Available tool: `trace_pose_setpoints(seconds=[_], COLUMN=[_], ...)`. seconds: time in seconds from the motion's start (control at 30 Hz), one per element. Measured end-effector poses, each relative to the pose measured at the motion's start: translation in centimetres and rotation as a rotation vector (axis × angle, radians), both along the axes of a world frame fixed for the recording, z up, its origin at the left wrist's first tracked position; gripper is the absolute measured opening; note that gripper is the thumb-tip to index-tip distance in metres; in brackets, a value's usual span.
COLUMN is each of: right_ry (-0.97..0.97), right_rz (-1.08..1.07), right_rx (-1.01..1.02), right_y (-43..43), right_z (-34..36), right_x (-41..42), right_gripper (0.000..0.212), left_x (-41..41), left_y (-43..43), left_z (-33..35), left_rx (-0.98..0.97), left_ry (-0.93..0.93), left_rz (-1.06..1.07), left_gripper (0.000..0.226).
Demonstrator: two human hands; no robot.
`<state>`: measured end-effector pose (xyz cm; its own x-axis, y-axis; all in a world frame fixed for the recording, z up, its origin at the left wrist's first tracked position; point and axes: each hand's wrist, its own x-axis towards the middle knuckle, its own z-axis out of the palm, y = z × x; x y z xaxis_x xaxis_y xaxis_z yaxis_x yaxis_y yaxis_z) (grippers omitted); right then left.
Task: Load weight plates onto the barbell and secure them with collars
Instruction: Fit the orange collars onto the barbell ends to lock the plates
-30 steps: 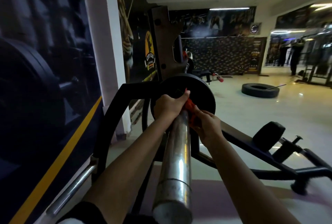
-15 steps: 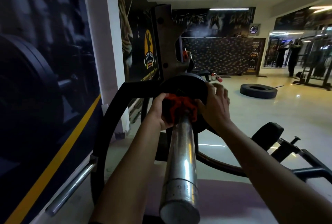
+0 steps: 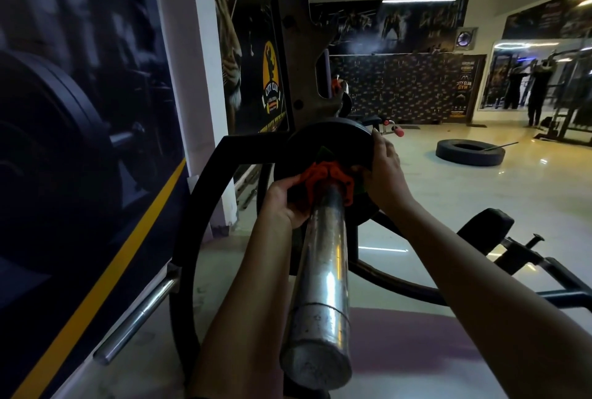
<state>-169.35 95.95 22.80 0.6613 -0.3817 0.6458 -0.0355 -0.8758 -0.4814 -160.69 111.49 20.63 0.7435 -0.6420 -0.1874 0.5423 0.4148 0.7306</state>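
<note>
One round black weight plate (image 3: pixel 323 155) is on the shiny steel barbell sleeve (image 3: pixel 323 257) — left hand (image 3: pixel 282 203) fingers curl around the orange plastic collar (image 3: pixel 326 179), right hand (image 3: pixel 382 171) spreads flat on the plate; clamping looks unfinished.

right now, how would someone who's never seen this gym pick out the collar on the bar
Find the thick chrome barbell sleeve running away from the camera toward the black weight plate. The collar is wrapped around the sleeve, up against the plate's face, between the left hand and right hand. It is the only bright orange piece there.
</note>
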Motion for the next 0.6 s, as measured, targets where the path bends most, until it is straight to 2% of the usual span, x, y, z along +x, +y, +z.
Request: trace_pose_setpoints(seconds=[0.13, 0.23, 0.33, 0.5, 0.6], right_ry=[0.033, 0.039, -0.040, -0.157, -0.181], right_rz=[-0.016, -0.024, -0.058, -0.061, -0.077], right_rx=[-0.039, -0.075, -0.154, -0.305, -0.402], right_y=[-0.2, 0.0, 0.7, 3.0, 4.4], right_z=[0.3, 0.6, 1.0, 1.9, 2.4], right_x=[-0.1, -0.6, -1.5, -3.4, -4.8], right_gripper=[0.073, 0.071, 0.068, 0.063, 0.062], left_x=[0.2, -0.1, -0.6, -2.1, -3.2], left_y=[0.1, -0.4, 0.2, 2.6, 4.3], left_z=[0.3, 0.3, 0.7, 2.7, 3.7], left_rx=[0.107, 0.270, 0.456, 0.666, 0.798], left_ry=[-0.114, -0.351, -0.717, -1.444, -1.722], left_rz=[-0.007, 0.197, 0.435, 0.604, 0.670], left_gripper=[0.032, 0.030, 0.026, 0.055, 0.063])
